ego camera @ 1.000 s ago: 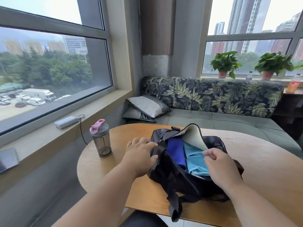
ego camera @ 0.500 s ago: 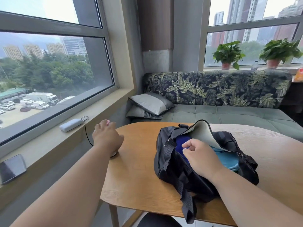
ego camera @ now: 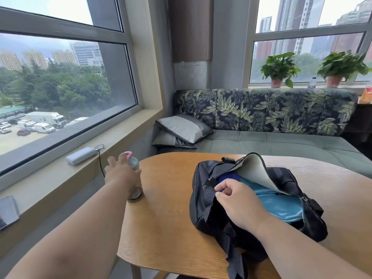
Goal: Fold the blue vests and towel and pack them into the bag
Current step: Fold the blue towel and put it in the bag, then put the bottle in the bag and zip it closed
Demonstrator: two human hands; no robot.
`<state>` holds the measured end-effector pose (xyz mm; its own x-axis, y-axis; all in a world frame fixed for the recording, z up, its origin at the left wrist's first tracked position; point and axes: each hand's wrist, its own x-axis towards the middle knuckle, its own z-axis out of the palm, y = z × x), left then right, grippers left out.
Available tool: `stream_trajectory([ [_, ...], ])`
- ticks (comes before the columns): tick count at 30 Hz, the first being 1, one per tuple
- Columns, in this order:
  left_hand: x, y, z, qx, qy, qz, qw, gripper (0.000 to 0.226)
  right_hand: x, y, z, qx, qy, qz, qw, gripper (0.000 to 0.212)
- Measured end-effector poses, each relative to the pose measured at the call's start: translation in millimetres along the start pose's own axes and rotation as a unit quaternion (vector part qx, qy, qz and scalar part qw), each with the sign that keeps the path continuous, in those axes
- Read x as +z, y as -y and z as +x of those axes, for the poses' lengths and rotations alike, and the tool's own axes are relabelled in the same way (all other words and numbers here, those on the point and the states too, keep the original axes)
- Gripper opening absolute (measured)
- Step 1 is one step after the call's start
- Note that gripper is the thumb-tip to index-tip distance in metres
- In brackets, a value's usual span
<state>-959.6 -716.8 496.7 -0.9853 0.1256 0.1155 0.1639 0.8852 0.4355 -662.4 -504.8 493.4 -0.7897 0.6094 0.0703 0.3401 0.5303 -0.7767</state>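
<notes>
A black bag [ego camera: 308, 224] lies open on the round wooden table [ego camera: 171, 218], its grey-lined flap [ego camera: 253, 170] folded up. Inside show a dark blue folded cloth [ego camera: 227, 177] and a light blue folded cloth [ego camera: 281, 204]. My right hand [ego camera: 239, 204] pinches the bag's left opening edge by the strap. My left hand [ego camera: 122, 172] reaches to the table's left edge and wraps around a clear shaker bottle [ego camera: 135, 193] with a pink lid; the hand covers most of the bottle.
A white power bank [ego camera: 80, 156] with a cable lies on the windowsill, and a phone [ego camera: 8, 210] lies nearer me on the same sill. Behind the table is a green sofa [ego camera: 281, 143] with grey pillows [ego camera: 181, 129]. Two potted plants [ego camera: 279, 69] stand on the far sill.
My left hand left the bag's edge, swung left and closed around the bottle. My right hand shifted from the bag's right side to its left opening edge.
</notes>
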Motion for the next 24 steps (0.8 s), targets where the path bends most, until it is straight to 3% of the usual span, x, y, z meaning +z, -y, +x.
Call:
stream_trajectory([
  [11, 0, -16, -34, 0.056, 0.015, -0.047, 0.997, 0.069, -10, -7, -9, 0.006, -0.017, 0.025, 1.0, 0.007],
  [14, -12, -35, -62, 0.084, -0.007, -0.105, 0.991, 0.066, -24, -11, -16, 0.002, -0.032, 0.041, 0.999, 0.009],
  [19, -47, -90, -125, 0.154, -0.084, -0.217, 0.96, 0.071, -65, -34, -30, 0.028, -0.115, 0.101, 0.988, 0.017],
  [24, -71, -161, -195, 0.251, -0.062, -0.311, 0.915, 0.071, -117, -66, -52, 0.043, -0.174, 0.121, 0.976, 0.022],
])
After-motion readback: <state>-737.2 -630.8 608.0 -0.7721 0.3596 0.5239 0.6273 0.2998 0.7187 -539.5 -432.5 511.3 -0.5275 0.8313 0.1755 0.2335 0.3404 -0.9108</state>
